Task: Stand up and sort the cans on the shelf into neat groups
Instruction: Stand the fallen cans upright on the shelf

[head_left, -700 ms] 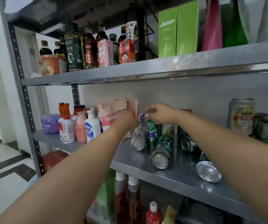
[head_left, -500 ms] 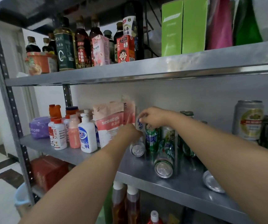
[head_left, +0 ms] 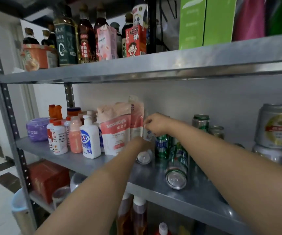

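Observation:
On the middle metal shelf, my right hand pinches the top of an upright white-and-blue can next to the pink pouches. My left hand sits just below it, over a silver can lying on its side; its fingers are hidden. An upright green can stands right of them. In front of it another green can lies with its base toward me. Further back a green can stands upright. A large silver-and-gold can is stacked on another can at the right.
Pink refill pouches, a white pump bottle and several small bottles crowd the shelf's left half. The upper shelf holds sauce bottles, cartons and green boxes. Bottles and a red box sit below. A grey upright post stands at the left.
My right hand has shifted left onto the white-and-blue can beside the pouches. My left hand has dropped from the pouch down to the lying silver can.

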The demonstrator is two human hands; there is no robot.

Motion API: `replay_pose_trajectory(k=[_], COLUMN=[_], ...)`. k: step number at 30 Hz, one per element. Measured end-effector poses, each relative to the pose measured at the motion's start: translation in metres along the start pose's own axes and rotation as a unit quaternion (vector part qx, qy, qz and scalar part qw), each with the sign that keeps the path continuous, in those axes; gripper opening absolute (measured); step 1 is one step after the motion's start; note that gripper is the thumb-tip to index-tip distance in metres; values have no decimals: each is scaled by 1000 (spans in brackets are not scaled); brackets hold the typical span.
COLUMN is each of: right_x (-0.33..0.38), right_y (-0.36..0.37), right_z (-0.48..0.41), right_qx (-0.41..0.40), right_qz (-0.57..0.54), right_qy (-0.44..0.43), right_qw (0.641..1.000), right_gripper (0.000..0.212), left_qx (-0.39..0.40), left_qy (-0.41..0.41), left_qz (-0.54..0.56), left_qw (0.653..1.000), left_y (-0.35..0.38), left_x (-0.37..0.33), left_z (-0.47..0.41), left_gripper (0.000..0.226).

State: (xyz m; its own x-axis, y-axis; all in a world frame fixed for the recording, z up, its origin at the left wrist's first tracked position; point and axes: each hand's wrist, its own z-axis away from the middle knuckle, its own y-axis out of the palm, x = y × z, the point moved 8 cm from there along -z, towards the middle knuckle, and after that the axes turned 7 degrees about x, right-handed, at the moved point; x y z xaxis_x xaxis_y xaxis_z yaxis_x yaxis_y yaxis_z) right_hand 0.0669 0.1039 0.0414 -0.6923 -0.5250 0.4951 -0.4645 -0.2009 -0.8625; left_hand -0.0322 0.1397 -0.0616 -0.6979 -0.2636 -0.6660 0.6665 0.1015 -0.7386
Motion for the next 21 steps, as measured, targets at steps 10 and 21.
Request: replay_pose_trajectory(k=[10,21], right_x=[6,17], right_y=[24,63], right_z=[-5,-16], right_qx=[-19,37], right_qz=[-16,-74], right_qy=[3,21], right_qw=[1000,996], right_gripper=[6,52], left_qx=[-11,82], left_qy=[148,280], left_qz=[276,281], left_qw=[949,914], left_y=[-22,-41], left_x=[23,44], left_z=[33,43], left_gripper=[37,66])
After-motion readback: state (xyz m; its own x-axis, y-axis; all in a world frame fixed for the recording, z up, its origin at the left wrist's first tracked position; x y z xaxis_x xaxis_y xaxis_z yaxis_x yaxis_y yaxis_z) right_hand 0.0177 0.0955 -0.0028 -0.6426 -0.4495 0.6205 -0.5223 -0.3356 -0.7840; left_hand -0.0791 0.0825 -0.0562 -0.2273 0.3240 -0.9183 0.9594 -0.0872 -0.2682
